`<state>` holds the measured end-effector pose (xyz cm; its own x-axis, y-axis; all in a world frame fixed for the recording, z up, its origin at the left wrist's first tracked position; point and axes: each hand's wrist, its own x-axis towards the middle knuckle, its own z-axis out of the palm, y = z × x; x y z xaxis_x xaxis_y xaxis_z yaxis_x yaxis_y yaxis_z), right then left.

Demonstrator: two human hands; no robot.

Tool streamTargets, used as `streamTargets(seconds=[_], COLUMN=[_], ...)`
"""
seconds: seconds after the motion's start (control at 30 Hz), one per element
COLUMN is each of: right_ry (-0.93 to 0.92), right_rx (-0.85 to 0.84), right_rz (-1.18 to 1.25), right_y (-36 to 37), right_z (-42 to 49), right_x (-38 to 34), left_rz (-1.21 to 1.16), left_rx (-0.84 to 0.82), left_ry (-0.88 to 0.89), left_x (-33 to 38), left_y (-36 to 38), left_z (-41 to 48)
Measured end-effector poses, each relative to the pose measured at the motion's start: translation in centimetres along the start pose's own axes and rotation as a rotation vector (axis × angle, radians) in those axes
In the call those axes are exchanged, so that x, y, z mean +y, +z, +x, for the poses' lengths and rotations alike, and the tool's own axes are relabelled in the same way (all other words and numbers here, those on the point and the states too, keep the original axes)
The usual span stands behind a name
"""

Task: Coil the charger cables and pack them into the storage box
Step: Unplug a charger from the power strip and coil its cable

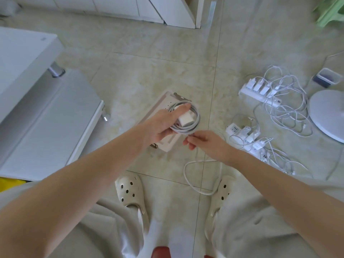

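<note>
Grips coiled white cable point(188, 129) and square white charger brick point(186, 119) in left hand point(163, 125), above the flat white plastic storage box point(158, 107). Pinches the cable's loose tail point(184, 173) with right hand point(206, 144).

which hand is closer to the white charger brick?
Left. The left hand grips the coil, a finger against the charger brick; the right hand sits just beside the coil, pinching the loose cable tail.
</note>
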<state>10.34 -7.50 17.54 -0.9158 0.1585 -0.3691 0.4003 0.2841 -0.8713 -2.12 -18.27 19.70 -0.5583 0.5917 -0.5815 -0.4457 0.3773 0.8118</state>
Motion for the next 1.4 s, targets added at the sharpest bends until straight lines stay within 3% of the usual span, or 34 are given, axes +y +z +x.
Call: streamTargets(seconds=[0.13, 0.2, 0.27, 0.4, 0.5, 0.57, 0.73, 0.87, 0.97, 1.1, 1.4], right_ry=[-0.240, -0.229, -0.095, 0.158, 0.150, 0.137, 0.129, 0.081, 0.160, 0.324, 0.418], right_rx=[0.078, 0.138, 0.182, 0.219, 0.264, 0.417, 0.585, 0.556, 0.455, 0.307, 0.124], right_rz=[-0.716, -0.958, -0.763, 0.288, 0.932, 1.117, 0.776, 0.476, 0.269, 0.315, 0.495], right_y=[-1.7, -1.8, -1.4, -0.1, -0.2, -1.1, -2.9, -3.7, -3.3, -2.0, -1.4], right_z=[-0.5, -0.7, -0.3, 0.6, 0.6, 0.8, 0.9, 0.7, 0.3, -0.2, -0.8], right_x=[-0.1, -0.7, -1.0, -1.3, -2.0, -2.1, -1.5, -0.8, 0.3, 1.3, 2.2], left_rz=[0.198, 0.191, 0.157, 0.187, 0.258, 0.314, 0.310, 0.315, 0.290, 0.264, 0.161], left_rx=[-0.043, -0.033, 0.010, 0.077, 0.086, 0.100, 0.146, 0.180, 0.190, 0.195, 0.186], left_ry=[-0.023, -0.021, -0.019, -0.027, -0.051, -0.058, -0.072, -0.070, -0.065, -0.043, -0.059], left_x=[-0.2, -0.3, -0.2, -0.8, -1.6, -2.3, -3.3, -3.8, -3.7, -3.6, -3.2], left_y=[-1.0, -0.9, -0.6, -0.5, -0.4, -0.6, -1.4, -2.0, -2.1, -2.0, -1.3], left_z=[-1.3, -1.5, -1.6, -1.4, -1.7, -1.7, -1.8, -1.9, -2.1, -2.1, -2.0])
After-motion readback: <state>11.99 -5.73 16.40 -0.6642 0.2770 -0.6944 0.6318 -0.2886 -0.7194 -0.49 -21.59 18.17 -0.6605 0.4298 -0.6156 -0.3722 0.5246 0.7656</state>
